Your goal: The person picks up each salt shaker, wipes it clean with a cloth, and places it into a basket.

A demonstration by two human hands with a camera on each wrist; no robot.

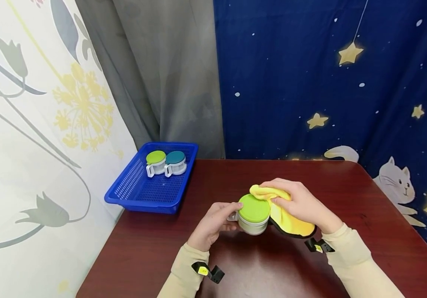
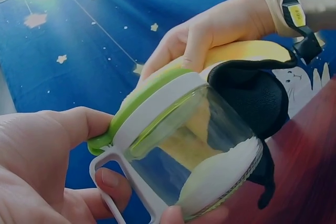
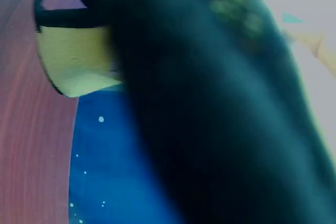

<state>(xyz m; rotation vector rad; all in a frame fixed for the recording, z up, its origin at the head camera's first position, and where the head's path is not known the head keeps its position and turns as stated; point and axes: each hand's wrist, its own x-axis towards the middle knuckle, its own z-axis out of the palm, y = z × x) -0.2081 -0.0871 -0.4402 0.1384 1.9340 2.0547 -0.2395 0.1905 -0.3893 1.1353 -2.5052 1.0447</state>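
My left hand (image 1: 216,223) grips a clear seasoning jar (image 1: 252,227) with a light green lid by its white handle (image 2: 137,184), thumb against the lid's edge. The left wrist view shows white contents heaped in the tilted jar. In my right hand (image 1: 301,203) is a yellow cloth (image 1: 289,221) with a black border and a dark underside (image 2: 252,98). The cloth lies against the far right part of the lid, under the right fingers. A dark blurred shape fills most of the right wrist view and hides that hand; a cloth corner (image 3: 79,61) shows beside it.
A blue plastic basket (image 1: 124,203) stands at the table's back left. Two similar jars are in it, one with a green lid (image 1: 156,157) and one with a teal lid (image 1: 175,157). Curtains rise behind the dark red table (image 1: 347,186); a patterned white cloth (image 1: 49,165) hangs at left.
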